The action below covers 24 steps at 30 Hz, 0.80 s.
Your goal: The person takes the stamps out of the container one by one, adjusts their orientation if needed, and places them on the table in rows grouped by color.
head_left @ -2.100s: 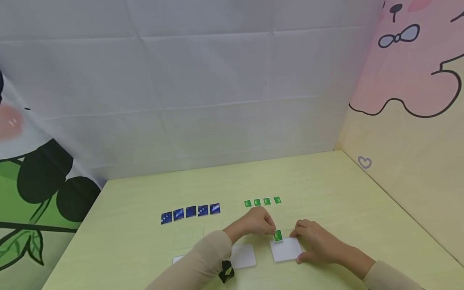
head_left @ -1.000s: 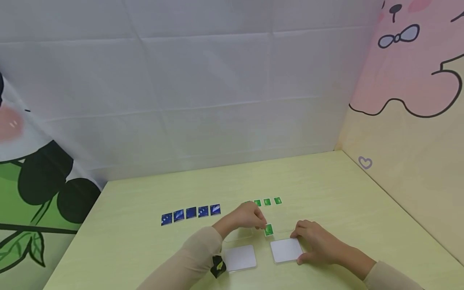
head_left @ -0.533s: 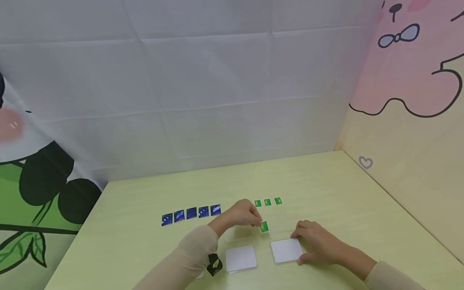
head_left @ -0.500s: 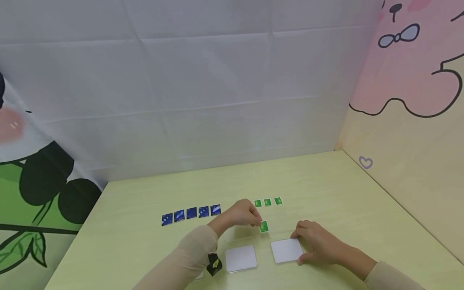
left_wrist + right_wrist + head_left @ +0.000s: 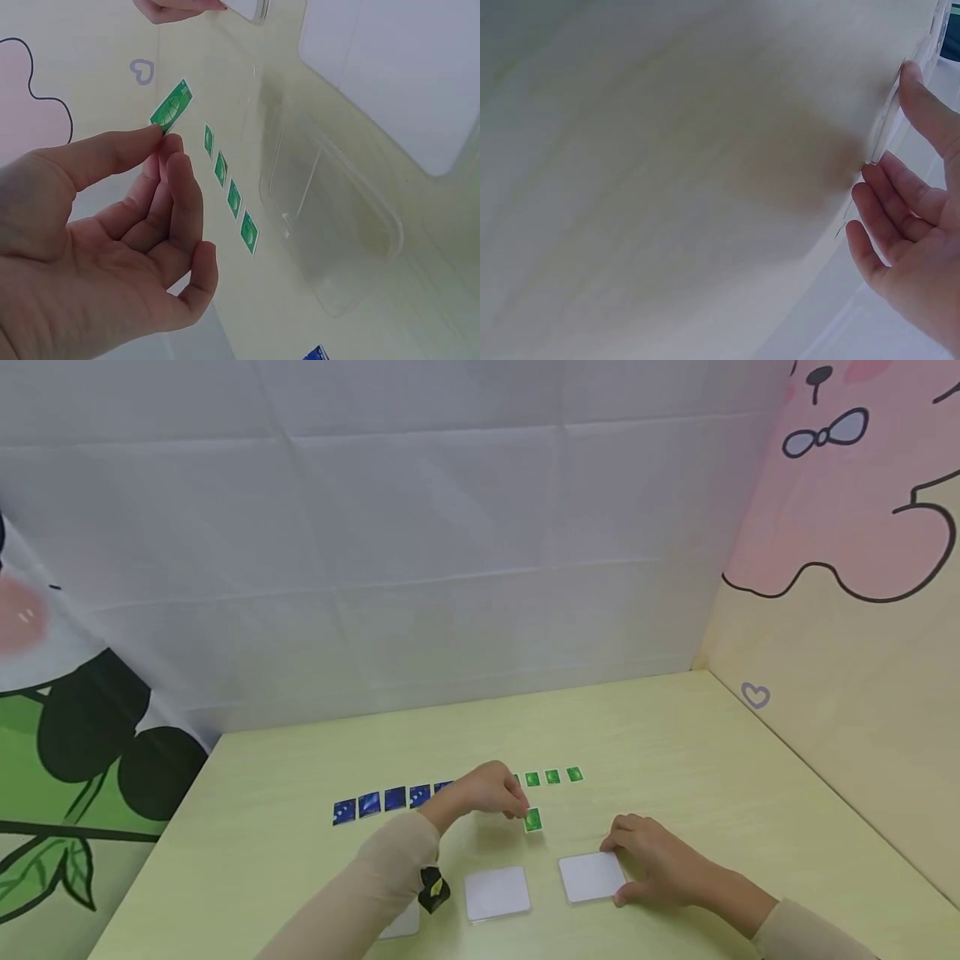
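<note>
My left hand (image 5: 491, 789) pinches a small green card with a white border (image 5: 532, 819) between thumb and fingertips, raised above the table. In the left wrist view the same card (image 5: 172, 105) stands up from the fingertips, the other fingers loosely curled. My right hand (image 5: 656, 858) grips a white-topped flat box (image 5: 592, 877) by its edge, thumb at the near corner and fingers at the far one. The right wrist view shows the box's clear side (image 5: 889, 120) between thumb and fingers. A row of similar green cards (image 5: 552, 776) lies behind; my left hand partly covers its left end.
A second white-topped box (image 5: 497, 893) lies left of the gripped one, and a third (image 5: 402, 922) is partly behind my left sleeve. Dark blue cards (image 5: 394, 798) form a row at left. A clear plastic lid (image 5: 330, 217) lies on the table, with a curtain behind.
My left hand has carried the green card leftward and away from the far edge of the gripped box. My right hand and that box have stayed in place.
</note>
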Each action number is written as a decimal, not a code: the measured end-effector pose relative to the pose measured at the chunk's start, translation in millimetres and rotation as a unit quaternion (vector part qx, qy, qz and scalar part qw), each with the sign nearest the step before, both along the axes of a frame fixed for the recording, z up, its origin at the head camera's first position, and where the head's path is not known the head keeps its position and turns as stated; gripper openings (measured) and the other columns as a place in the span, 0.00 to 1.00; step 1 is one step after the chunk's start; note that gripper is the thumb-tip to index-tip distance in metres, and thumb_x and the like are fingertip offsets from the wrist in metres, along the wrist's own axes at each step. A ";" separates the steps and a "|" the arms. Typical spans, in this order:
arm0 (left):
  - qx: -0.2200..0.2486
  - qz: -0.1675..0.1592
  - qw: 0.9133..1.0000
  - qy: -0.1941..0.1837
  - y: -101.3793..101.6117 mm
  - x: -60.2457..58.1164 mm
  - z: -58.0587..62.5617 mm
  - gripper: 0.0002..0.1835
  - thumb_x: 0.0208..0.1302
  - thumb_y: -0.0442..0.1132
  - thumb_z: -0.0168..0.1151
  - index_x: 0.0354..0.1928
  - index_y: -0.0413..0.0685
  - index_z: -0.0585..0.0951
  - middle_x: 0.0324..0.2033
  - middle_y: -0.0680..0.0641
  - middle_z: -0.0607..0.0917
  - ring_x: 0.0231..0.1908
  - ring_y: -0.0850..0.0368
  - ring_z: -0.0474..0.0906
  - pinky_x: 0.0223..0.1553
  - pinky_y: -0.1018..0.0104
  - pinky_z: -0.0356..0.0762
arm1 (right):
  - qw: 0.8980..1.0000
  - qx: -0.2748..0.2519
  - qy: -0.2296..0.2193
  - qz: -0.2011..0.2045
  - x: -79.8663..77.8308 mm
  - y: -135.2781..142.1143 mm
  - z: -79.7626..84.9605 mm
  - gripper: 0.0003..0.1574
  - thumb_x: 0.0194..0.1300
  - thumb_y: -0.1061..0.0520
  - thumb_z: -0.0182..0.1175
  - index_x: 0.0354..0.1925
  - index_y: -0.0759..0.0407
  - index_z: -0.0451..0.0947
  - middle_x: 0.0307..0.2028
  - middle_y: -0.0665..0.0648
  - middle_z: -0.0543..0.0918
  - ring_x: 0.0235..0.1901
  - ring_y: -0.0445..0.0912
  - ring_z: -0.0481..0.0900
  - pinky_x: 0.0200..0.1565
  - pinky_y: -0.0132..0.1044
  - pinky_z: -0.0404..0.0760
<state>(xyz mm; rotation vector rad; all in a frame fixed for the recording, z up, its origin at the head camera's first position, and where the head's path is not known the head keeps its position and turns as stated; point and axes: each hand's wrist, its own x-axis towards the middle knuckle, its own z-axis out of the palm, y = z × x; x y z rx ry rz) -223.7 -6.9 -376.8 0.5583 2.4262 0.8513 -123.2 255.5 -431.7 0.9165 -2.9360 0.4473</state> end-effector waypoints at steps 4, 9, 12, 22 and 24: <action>-0.005 -0.002 1.000 -0.013 -3.8 -3.8 3.8 0.05 0.57 0.37 0.68 0.31 0.42 0.86 0.28 0.47 0.88 0.30 0.60 0.80 0.50 0.55 0.76 | 1.000 0.000 0.000 -0.002 0.1 -0.7 0.9 0.33 0.42 0.39 0.75 0.43 0.55 0.81 0.38 0.42 0.76 0.39 0.34 0.69 0.46 0.37 0.75; -0.003 -0.011 1.000 -0.019 -7.8 -8.1 3.2 0.05 0.57 0.37 0.67 0.31 0.41 0.86 0.29 0.47 0.88 0.30 0.60 0.81 0.56 0.49 0.74 | 1.000 0.000 0.000 -0.004 0.3 -0.7 0.9 0.33 0.42 0.39 0.75 0.43 0.55 0.81 0.37 0.42 0.76 0.39 0.35 0.69 0.46 0.37 0.75; -0.003 -0.017 1.000 -0.015 -10.1 -10.8 2.4 0.06 0.58 0.37 0.67 0.31 0.41 0.87 0.29 0.47 0.88 0.30 0.60 0.82 0.56 0.49 0.74 | 1.000 0.000 0.000 -0.004 0.2 -0.7 0.7 0.33 0.42 0.39 0.75 0.43 0.55 0.81 0.38 0.42 0.76 0.39 0.35 0.69 0.46 0.37 0.75; -0.009 0.001 1.000 -0.003 -15.6 -21.7 1.7 0.06 0.58 0.37 0.66 0.32 0.42 0.87 0.29 0.49 0.88 0.30 0.61 0.80 0.56 0.49 0.74 | 1.000 0.000 -0.001 -0.003 -0.5 -0.9 -0.5 0.33 0.42 0.40 0.75 0.43 0.55 0.81 0.39 0.43 0.77 0.40 0.35 0.70 0.46 0.37 0.75; -0.009 0.007 1.000 -0.005 -16.3 -23.5 0.9 0.05 0.58 0.37 0.67 0.31 0.42 0.87 0.28 0.49 0.88 0.30 0.61 0.80 0.56 0.49 0.73 | 1.000 0.001 0.001 -0.003 -0.5 -0.7 -0.5 0.33 0.42 0.40 0.75 0.43 0.55 0.81 0.38 0.43 0.76 0.39 0.35 0.70 0.46 0.37 0.75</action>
